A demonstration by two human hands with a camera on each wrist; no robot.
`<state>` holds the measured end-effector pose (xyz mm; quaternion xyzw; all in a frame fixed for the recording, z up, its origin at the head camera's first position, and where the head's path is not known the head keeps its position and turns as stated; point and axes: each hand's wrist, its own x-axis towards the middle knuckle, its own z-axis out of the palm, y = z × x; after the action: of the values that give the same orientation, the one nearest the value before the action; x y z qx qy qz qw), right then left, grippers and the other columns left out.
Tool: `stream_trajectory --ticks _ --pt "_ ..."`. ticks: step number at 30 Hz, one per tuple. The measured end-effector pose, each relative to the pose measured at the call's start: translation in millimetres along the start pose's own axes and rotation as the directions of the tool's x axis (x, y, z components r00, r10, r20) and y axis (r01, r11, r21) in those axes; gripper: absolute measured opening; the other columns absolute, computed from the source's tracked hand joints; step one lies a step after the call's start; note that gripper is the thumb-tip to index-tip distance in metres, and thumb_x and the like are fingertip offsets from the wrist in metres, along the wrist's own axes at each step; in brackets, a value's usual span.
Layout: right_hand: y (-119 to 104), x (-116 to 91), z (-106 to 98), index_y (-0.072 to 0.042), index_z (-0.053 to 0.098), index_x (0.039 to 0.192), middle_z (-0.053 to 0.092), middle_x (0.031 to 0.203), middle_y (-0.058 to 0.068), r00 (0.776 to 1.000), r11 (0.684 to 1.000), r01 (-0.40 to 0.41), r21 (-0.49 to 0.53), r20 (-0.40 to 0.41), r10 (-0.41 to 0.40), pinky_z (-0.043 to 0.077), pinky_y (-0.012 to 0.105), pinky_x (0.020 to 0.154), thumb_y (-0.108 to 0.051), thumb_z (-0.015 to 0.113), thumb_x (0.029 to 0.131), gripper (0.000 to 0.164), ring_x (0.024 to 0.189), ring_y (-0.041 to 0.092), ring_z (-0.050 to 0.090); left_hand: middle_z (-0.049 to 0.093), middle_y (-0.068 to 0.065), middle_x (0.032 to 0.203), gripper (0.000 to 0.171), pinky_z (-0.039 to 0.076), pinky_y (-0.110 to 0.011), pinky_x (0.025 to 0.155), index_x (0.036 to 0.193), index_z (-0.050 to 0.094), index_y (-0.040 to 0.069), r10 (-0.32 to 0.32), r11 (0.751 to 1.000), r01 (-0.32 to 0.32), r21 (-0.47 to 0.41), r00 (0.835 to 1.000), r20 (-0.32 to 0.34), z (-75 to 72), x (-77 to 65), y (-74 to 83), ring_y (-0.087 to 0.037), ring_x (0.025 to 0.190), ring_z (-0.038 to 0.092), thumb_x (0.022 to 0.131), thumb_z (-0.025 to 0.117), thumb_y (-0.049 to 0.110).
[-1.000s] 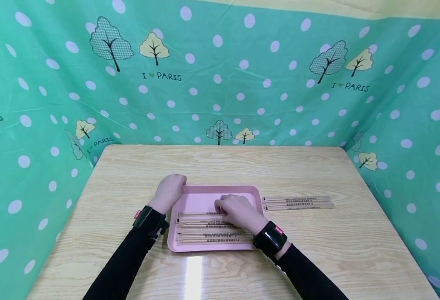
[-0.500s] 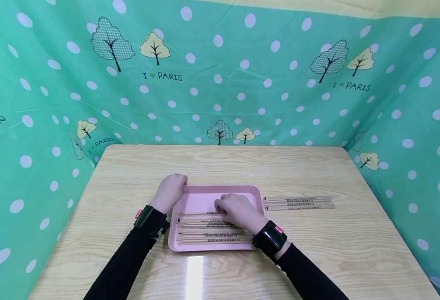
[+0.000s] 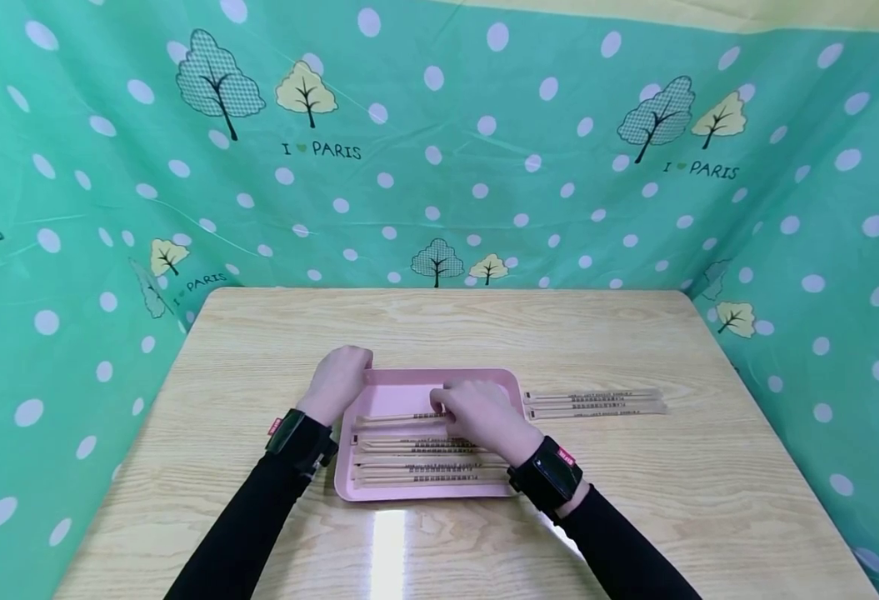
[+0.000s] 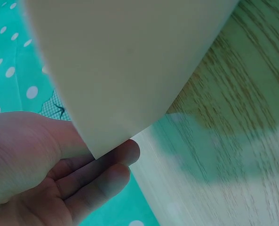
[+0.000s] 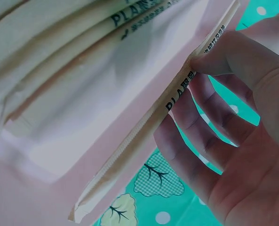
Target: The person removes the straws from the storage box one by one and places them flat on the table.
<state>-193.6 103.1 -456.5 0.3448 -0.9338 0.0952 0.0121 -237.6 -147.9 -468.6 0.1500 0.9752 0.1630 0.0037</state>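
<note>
A pink tray (image 3: 402, 397) lies on the table, holding several paper-wrapped straws (image 3: 424, 471) in its nearer half. My left hand (image 3: 337, 385) grips the tray's far left corner; in the left wrist view the curled fingers (image 4: 101, 186) lie against the pale tray wall (image 4: 115, 70), and the wall partly hides the grip. My right hand (image 3: 484, 421), over the tray, pinches one paper-wrapped straw (image 5: 144, 125) between thumb and fingers. That straw (image 3: 390, 419) sits slightly beyond the others, its right part covered by the hand in the head view.
To the right of the tray, a few more wrapped straws (image 3: 596, 404) lie side by side on the wooden table (image 3: 439, 325). A green polka-dot cloth (image 3: 484, 192) hangs behind the table and along both sides.
My right hand has shifted slightly away from me with the pinched straw, widening the gap between it and the other straws. The left hand stays at the tray corner.
</note>
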Motion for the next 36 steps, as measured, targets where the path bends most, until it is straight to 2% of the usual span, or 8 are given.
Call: stream_trajectory --ticks 6,14,25,36 --pt "1 -1 -2 -0.017 0.073 0.091 0.060 0.079 -0.006 0.999 1.000 0.019 -0.004 -0.025 -0.019 0.033 0.024 0.050 -0.004 0.084 0.083 0.018 0.062 0.009 0.047 0.075 -0.018 0.088 0.019 0.049 -0.034 0.065 0.084 0.071 0.000 0.003 1.000 -0.003 0.006 1.000 0.000 0.5 0.6 -0.6 -0.021 0.069 0.057 0.096 0.064 -0.013" --pt "3 -3 -3 -0.017 0.072 0.088 0.058 0.077 -0.006 1.000 1.000 0.024 0.005 -0.018 -0.024 0.036 0.023 0.053 -0.002 0.082 0.081 0.020 0.063 0.008 0.046 0.077 -0.020 0.093 0.012 0.059 -0.041 0.071 0.089 0.073 -0.002 0.015 1.000 -0.014 0.009 1.000 -0.014 1.8 0.4 -1.6 -0.031 0.081 0.072 0.093 0.069 -0.012" --pt "11 -14 -15 -0.018 0.073 0.085 0.053 0.072 -0.008 0.999 1.000 0.010 -0.027 -0.033 -0.010 0.032 0.022 0.055 0.001 0.078 0.077 0.021 0.062 0.007 0.042 0.076 -0.018 0.091 0.013 0.058 -0.040 0.069 0.087 0.072 -0.001 -0.002 1.000 0.002 0.019 1.000 -0.007 3.7 1.5 -1.5 -0.028 0.077 0.069 0.094 0.068 -0.011" --pt "29 -39 -21 -0.017 0.071 0.087 0.054 0.077 -0.006 0.998 0.999 -0.054 -0.008 -0.016 0.054 0.034 0.022 0.053 -0.020 0.091 0.087 0.020 0.064 0.006 0.045 0.077 -0.019 0.093 0.012 0.059 -0.040 0.069 0.090 0.074 -0.002 -0.004 1.000 0.004 0.022 1.000 -0.010 3.5 0.8 -1.9 -0.029 0.079 0.070 0.094 0.067 -0.011"
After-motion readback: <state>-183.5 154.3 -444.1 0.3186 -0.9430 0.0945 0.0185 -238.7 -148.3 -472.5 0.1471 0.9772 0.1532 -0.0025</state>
